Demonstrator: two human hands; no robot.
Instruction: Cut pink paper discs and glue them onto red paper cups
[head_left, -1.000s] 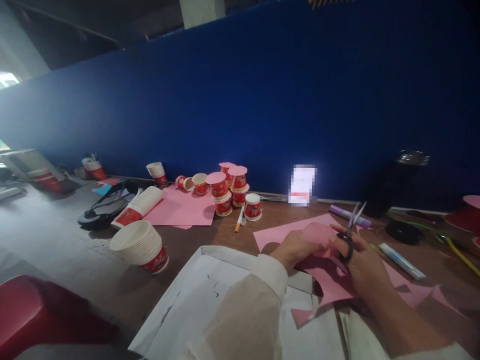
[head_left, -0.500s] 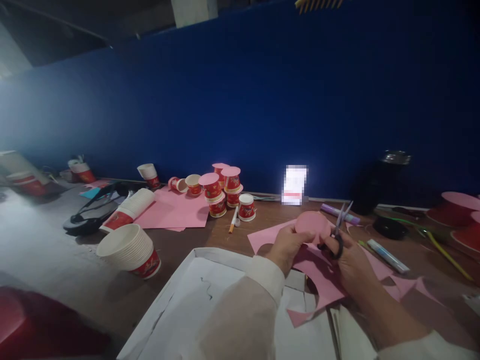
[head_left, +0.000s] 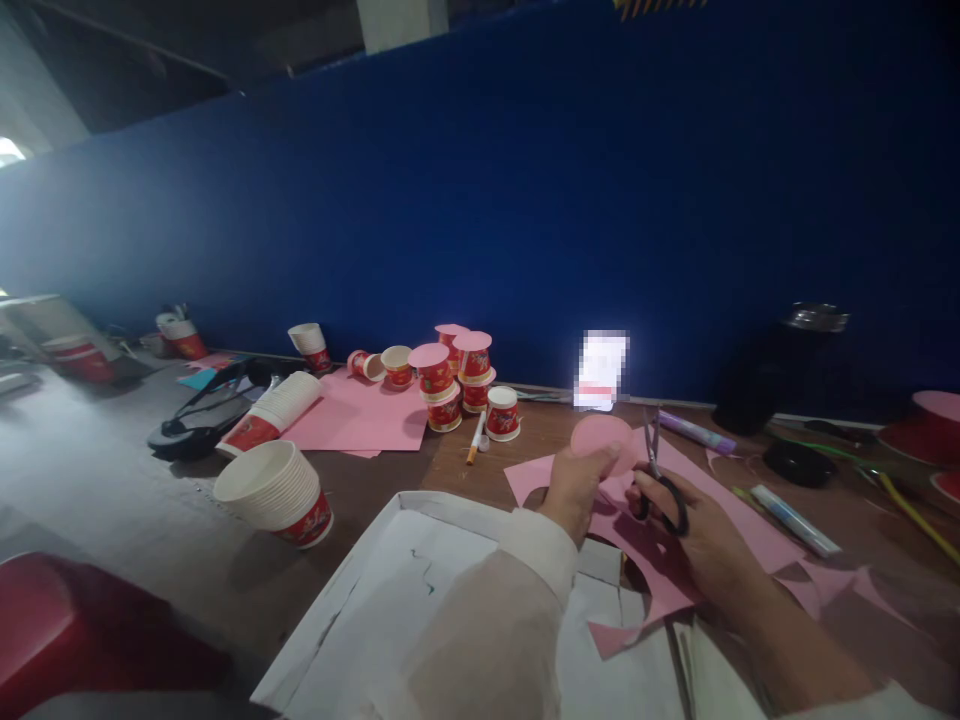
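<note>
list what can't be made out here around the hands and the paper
Head view only:
- Card by the blue wall: pixelated, unreadable.
- Right hand hides the scissors' handles.
- Left hand covers the lower edge of the pink disc.
- Pink sheet: its cut-out lies behind both hands.
- Cup prints: too small.
- Red shape, bottom left: cut off, blurred.
</note>
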